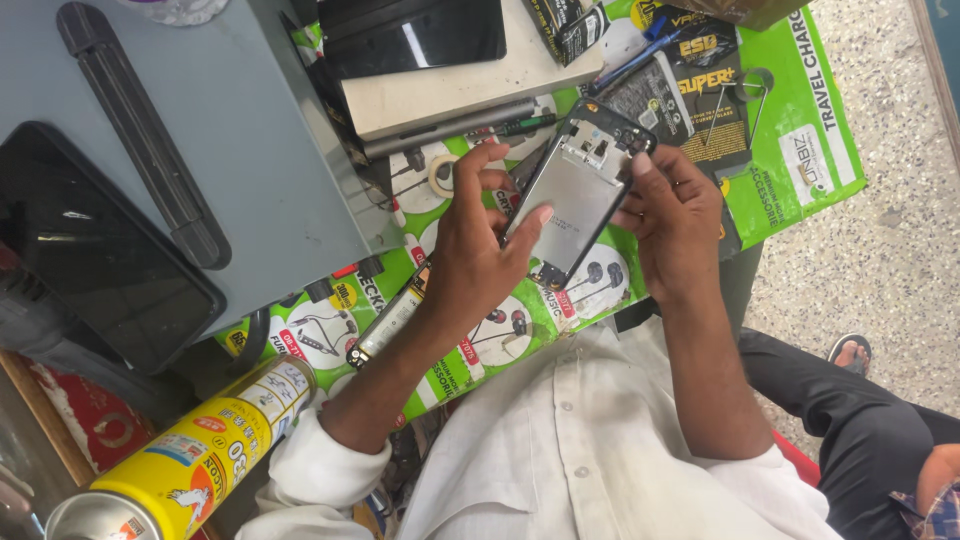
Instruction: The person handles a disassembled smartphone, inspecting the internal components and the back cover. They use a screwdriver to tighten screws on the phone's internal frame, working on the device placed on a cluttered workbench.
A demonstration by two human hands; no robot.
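Head view, nearest first: a white shirt (600,450) fills the near edge, and a yellow spray can (190,455) lies on its side at near left, its cap end cut off by the frame. Farther out, above the green printed mat (800,130), both hands hold an opened phone (575,195), tilted, its bare metal inner side facing up. The left hand (475,250) grips the phone's left long edge, thumb lying along the metal and the other fingers curled around the rim. The right hand (675,220) pinches the far right corner between thumb and fingertips pressed together. I judge the grip light for a thin part: a twist between the two hands could bend the frame or crack whatever glass faces down, and a slip would drop it onto the tools below. A thumb resting on the exposed inner side could also smudge or press on small parts. A small flat bar (390,322) lies partly under the left wrist; what it is stays unclear. The phone's underside is hidden, and its small fittings are too fine to read. Far left, a grey case (200,120) carries a dark tablet (90,250). A blue pen (630,62) and a roll of tape (440,175) lie far back. At near right, another person's sandalled foot (850,352) is cut off by the frame.
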